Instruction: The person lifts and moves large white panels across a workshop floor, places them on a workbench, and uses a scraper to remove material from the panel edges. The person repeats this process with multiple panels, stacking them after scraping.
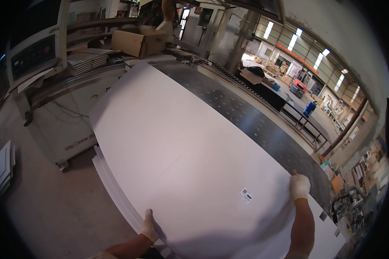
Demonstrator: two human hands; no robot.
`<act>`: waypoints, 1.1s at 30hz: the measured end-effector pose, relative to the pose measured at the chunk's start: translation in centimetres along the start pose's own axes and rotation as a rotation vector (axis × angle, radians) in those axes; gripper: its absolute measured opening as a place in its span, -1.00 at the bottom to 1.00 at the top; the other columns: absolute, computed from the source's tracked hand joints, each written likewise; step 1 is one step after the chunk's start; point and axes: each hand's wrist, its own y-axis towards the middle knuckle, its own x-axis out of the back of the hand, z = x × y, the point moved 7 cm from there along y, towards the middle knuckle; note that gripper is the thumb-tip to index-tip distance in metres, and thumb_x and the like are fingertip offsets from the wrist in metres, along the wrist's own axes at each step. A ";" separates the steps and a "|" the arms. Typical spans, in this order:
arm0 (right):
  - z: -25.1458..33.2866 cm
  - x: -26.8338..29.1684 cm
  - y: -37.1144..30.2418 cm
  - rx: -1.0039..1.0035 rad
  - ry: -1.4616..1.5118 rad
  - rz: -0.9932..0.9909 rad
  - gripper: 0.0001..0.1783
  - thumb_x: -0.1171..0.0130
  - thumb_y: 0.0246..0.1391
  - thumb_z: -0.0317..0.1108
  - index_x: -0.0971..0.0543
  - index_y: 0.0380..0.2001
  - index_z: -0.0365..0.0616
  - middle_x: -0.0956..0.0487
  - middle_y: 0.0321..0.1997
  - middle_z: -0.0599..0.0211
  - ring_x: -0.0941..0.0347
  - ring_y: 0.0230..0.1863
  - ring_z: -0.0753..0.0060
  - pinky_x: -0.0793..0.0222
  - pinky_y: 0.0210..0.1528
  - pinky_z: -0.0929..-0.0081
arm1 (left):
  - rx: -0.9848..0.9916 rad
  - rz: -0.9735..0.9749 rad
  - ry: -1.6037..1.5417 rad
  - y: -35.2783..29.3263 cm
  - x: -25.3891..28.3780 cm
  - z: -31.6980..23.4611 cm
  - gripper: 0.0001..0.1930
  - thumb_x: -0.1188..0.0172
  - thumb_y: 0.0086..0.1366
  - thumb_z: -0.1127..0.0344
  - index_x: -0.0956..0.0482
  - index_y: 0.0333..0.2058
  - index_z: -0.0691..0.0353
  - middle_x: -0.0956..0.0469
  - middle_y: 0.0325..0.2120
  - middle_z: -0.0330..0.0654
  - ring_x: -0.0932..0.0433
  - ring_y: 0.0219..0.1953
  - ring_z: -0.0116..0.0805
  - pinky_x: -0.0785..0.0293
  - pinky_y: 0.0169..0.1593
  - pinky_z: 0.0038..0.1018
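Note:
A large white panel (173, 142) stretches before me, its far part reaching a machine's dark dotted bed. A small printed label (246, 195) is stuck to its upper face near the right. In a pale glove with fingertips bare, my left hand (149, 226) holds the panel's near-left edge, thumb on top and the other fingers hidden. My right hand (299, 187), gloved likewise, is closed on the opposite long edge beside the bed; most of its fingers are out of sight. Under the panel's left edge, more white boards (110, 185) show in a stack.
The dark dotted bed (255, 125) runs along the panel's right side. At the far end sits an open cardboard box (138, 42) by stacked sheets (88, 61). A control panel (33, 56) stands at upper left. Boards (4, 166) lean at far left, and tools clutter the right.

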 end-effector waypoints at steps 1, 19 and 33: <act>0.0 -0.5 0.9 -0.008 -0.021 0.027 -0.49 0.09 0.36 -0.09 -0.78 -0.23 -0.20 -0.70 -0.19 -0.17 -0.64 -0.06 -0.29 -0.51 0.08 -0.03 | 0.001 -0.052 0.042 0.5 -0.1 -0.1 -0.15 0.02 0.45 -0.40 -0.22 0.48 0.07 -0.30 0.44 -0.07 -0.28 0.44 0.03 -0.16 0.48 0.06; 3.3 -10.1 7.9 0.422 -0.169 -0.122 -0.42 -0.05 0.29 -0.21 -0.47 0.28 -0.33 -0.33 0.50 -0.12 -0.07 0.60 -0.19 0.06 0.64 0.02 | -0.143 -0.401 0.208 0.6 -8.4 -2.9 -0.19 -0.18 0.44 -0.27 -0.30 0.40 0.23 -0.34 0.37 -0.02 -0.28 0.41 -0.03 -0.17 0.49 -0.09; -0.7 -13.8 11.6 0.338 -0.054 -0.155 -0.44 0.07 0.39 -0.03 -0.61 0.21 -0.16 -0.50 0.39 -0.03 -0.33 0.32 0.07 -0.05 0.43 0.15 | -0.184 -0.175 1.045 -4.1 -20.5 -5.2 -0.10 0.27 0.49 -0.44 -0.21 0.49 0.19 -0.28 0.45 0.04 -0.19 0.49 0.03 -0.14 0.49 0.04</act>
